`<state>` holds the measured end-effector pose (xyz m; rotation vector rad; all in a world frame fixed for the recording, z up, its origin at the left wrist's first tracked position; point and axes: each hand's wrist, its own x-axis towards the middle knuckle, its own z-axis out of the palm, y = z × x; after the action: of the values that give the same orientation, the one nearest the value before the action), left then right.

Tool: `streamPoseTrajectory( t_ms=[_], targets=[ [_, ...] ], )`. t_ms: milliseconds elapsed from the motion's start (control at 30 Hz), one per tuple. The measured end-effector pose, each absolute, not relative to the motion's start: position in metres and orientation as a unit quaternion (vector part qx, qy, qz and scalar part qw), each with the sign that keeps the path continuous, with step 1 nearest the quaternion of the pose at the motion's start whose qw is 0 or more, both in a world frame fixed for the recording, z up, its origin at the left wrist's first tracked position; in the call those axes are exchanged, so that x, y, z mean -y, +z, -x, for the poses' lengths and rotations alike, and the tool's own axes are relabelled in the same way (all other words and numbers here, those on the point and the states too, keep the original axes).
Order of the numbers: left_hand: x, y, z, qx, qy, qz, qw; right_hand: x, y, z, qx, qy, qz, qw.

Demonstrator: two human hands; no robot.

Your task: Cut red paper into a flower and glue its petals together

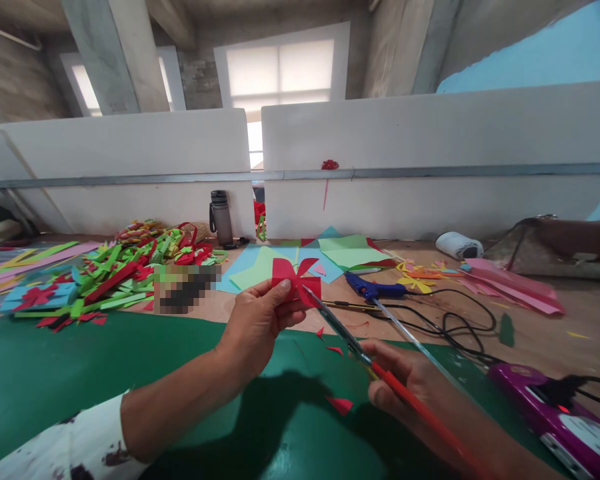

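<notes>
My left hand pinches a small red paper cut into a petal-like shape, held up above the front of the table. My right hand is closed around a pair of scissors with red-orange handles. The scissor blades point up and left, their tips at the lower right part of the red paper. Small red paper scraps lie below on the green mat.
A blue glue gun with a black cable lies behind my right hand. A purple power strip is at the right. Colored paper sheets lie behind; green and red strips and a bottle stand left.
</notes>
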<state>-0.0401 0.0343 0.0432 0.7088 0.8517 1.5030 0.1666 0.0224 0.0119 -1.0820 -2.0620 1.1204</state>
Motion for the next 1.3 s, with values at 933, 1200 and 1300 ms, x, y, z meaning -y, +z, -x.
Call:
streamPoseTrajectory(
  t_ms=[933,1200,1300],
  targets=[
    [-0.033,0.041,0.039,-0.369,0.646,-0.298,0.599,-0.019,0.011,-0.168,0.754,0.406,0.426,0.293],
    [-0.033,0.042,0.037,-0.372,0.643,-0.301,0.598,-0.022,0.010,-0.168,0.766,0.413,0.395,0.296],
    [-0.033,0.042,0.037,-0.374,0.643,-0.298,0.598,-0.022,0.011,-0.167,0.761,0.411,0.402,0.300]
  ],
)
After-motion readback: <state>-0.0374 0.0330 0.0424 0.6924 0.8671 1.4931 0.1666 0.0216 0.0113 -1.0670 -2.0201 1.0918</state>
